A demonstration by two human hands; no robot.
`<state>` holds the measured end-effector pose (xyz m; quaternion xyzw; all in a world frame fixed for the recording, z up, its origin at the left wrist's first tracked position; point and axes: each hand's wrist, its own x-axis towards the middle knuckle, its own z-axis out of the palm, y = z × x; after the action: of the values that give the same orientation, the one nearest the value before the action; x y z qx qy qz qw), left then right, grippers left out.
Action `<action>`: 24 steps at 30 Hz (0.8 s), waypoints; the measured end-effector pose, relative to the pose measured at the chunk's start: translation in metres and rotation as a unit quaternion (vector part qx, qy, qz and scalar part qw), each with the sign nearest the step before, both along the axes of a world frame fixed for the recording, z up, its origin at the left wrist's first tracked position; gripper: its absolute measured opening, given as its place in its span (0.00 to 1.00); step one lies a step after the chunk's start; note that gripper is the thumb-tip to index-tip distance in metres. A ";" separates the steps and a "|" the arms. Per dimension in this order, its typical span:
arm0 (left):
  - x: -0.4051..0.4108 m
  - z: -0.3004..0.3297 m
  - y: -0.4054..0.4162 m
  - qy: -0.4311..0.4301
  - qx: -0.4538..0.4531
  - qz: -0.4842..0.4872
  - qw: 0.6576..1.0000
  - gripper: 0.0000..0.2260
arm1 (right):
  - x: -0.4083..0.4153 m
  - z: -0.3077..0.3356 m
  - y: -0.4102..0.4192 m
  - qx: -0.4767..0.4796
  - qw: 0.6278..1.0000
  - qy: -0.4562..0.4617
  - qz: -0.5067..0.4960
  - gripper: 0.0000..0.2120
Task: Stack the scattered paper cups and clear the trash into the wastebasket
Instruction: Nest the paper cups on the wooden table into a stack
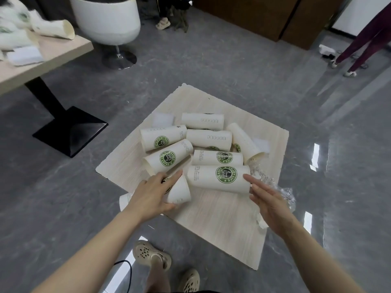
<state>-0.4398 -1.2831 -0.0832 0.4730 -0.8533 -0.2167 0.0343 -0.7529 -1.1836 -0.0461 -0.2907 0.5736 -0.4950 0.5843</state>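
Observation:
Several cream paper cups with green logos lie on their sides on a small light-wood table point(222, 225). My left hand point(152, 193) grips one cup point(178, 192) near the table's front left. My right hand point(268, 203) is open, its fingertips touching the rim of the nearest long cup point(218, 178). More cups point(167, 158) point(218, 158) lie behind these. Crumpled clear plastic wrap point(283, 193) sits under and beyond my right hand. White paper scraps point(163, 119) point(261, 144) lie at the pile's edges. No wastebasket shows.
A second table point(53, 53) at the upper left carries more cups and paper. Its black base point(69, 130) stands on the grey floor. A white round chair point(108, 20) is behind it. A person's legs point(364, 47) stand at the right. My feet in sandals point(152, 254) are below.

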 end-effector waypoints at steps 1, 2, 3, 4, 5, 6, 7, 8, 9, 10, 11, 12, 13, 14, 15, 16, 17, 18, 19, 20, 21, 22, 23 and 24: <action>0.000 0.001 0.001 -0.002 -0.004 0.003 1.000 0.42 | -0.003 0.003 -0.001 0.000 1.000 0.000 0.005 0.25; -0.001 0.002 0.001 -0.003 -0.008 0.004 1.000 0.42 | -0.005 0.005 -0.001 0.004 1.000 -0.006 0.010 0.22; -0.001 0.003 0.002 -0.001 -0.012 0.003 1.000 0.42 | -0.005 0.006 -0.002 0.008 1.000 -0.015 0.019 0.20; -0.002 0.005 0.003 0.002 -0.015 -0.001 1.000 0.42 | -0.003 0.008 -0.003 0.012 0.999 -0.019 0.027 0.20; -0.003 0.006 0.005 0.007 -0.018 -0.007 1.000 0.42 | 0.000 0.008 -0.004 0.017 0.999 -0.019 0.038 0.20; -0.004 0.008 0.007 0.012 -0.019 -0.014 1.000 0.42 | 0.005 0.007 -0.006 0.020 0.998 -0.021 0.051 0.22; -0.006 0.009 0.009 0.017 -0.019 -0.019 0.999 0.42 | 0.010 0.006 -0.008 0.022 0.997 -0.027 0.062 0.25; -0.007 0.010 0.010 0.018 -0.020 -0.022 0.999 0.42 | 0.017 0.005 -0.011 0.025 0.997 -0.034 0.067 0.26; -0.009 0.010 0.012 0.016 -0.017 -0.024 0.999 0.42 | 0.024 0.004 -0.013 0.026 0.997 -0.041 0.065 0.24; -0.010 0.010 0.013 0.014 -0.014 -0.026 0.999 0.43 | 0.031 0.002 -0.016 0.030 0.996 -0.050 0.064 0.21; -0.012 0.010 0.015 0.012 -0.011 -0.027 0.999 0.43 | 0.039 0.000 -0.018 0.032 0.995 -0.059 0.068 0.20; -0.013 0.010 0.016 0.011 -0.008 -0.030 0.999 0.43 | 0.047 -0.003 -0.019 0.031 0.994 -0.068 0.077 0.20; -0.015 0.010 0.017 0.011 -0.007 -0.032 0.999 0.43 | 0.055 -0.005 -0.020 0.030 0.993 -0.077 0.087 0.21; -0.016 0.010 0.019 0.009 -0.008 -0.035 0.999 0.43 | 0.062 -0.007 -0.021 0.030 0.991 -0.083 0.097 0.21; -0.017 0.010 0.020 0.005 -0.011 -0.038 0.999 0.43 | 0.069 -0.008 -0.020 0.032 0.990 -0.087 0.103 0.20; -0.018 0.010 0.021 0.002 -0.016 -0.039 0.999 0.43 | 0.075 -0.009 -0.020 0.034 0.990 -0.090 0.107 0.20; -0.018 0.010 0.022 0.000 -0.019 -0.039 0.999 0.43 | 0.080 -0.011 -0.021 0.038 0.989 -0.093 0.111 0.20; -0.017 0.010 0.022 -0.001 -0.020 -0.038 0.999 0.43 | 0.084 -0.011 -0.021 0.042 0.988 -0.093 0.115 0.20; -0.016 0.009 0.022 0.001 -0.020 -0.036 0.999 0.43 | 0.087 -0.012 -0.021 0.043 0.988 -0.093 0.116 0.20; -0.015 0.009 0.022 0.003 -0.021 -0.035 0.999 0.43 | 0.089 -0.013 -0.022 0.042 0.988 -0.094 0.118 0.20; -0.014 0.009 0.022 0.007 -0.022 -0.034 0.999 0.43 | 0.091 -0.013 -0.022 0.042 0.988 -0.095 0.117 0.19; -0.013 0.008 0.022 0.010 -0.022 -0.033 0.999 0.44 | 0.092 -0.013 -0.023 0.041 0.987 -0.097 0.118 0.20; -0.013 0.008 0.021 0.013 -0.020 -0.032 0.999 0.44 | 0.093 -0.013 -0.024 0.042 0.987 -0.101 0.118 0.20; -0.013 0.008 0.020 0.015 -0.017 -0.030 0.999 0.44 | 0.093 -0.013 -0.024 0.042 0.986 -0.105 0.120 0.21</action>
<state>-0.4532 -1.2627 -0.0754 0.4429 -0.8703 -0.2099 0.0482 -0.6594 -1.2078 -0.0594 -0.2791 0.4905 -0.4240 0.7083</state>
